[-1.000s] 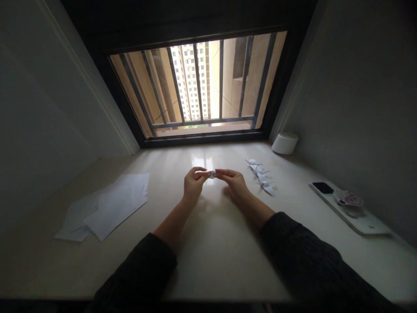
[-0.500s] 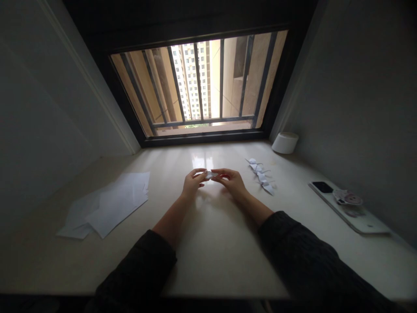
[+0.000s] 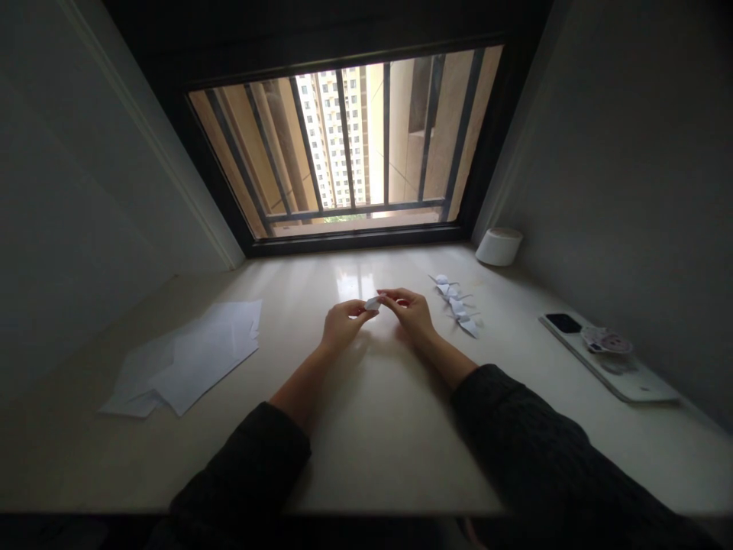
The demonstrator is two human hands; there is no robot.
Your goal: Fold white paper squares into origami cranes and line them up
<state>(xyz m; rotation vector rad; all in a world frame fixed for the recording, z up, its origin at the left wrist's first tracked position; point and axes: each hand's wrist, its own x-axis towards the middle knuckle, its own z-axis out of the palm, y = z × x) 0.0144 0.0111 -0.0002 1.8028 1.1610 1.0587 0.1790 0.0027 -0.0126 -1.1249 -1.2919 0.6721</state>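
A small folded piece of white paper (image 3: pixel 372 303) is pinched between both hands, above the middle of the pale sill. My left hand (image 3: pixel 342 322) grips its left end between thumb and fingers. On the other side, my right hand (image 3: pixel 411 312) holds the right end with thumb and fingertips. The exact folds are too small to make out. To the right of my right hand lies a row of several small folded paper figures (image 3: pixel 458 307) with thin pointed ends.
Loose sheets of white paper (image 3: pixel 211 347) overlap on the left of the sill (image 3: pixel 378 435). At the right lies a phone (image 3: pixel 607 367) with a cartoon grip on its back. A white cylindrical object (image 3: pixel 499 247) stands in the far right corner, below the barred window (image 3: pixel 355 145).
The fingers have shifted on the folded paper, which now tilts up toward the right. My right fingertips sit slightly higher. The whole view has moved a little.
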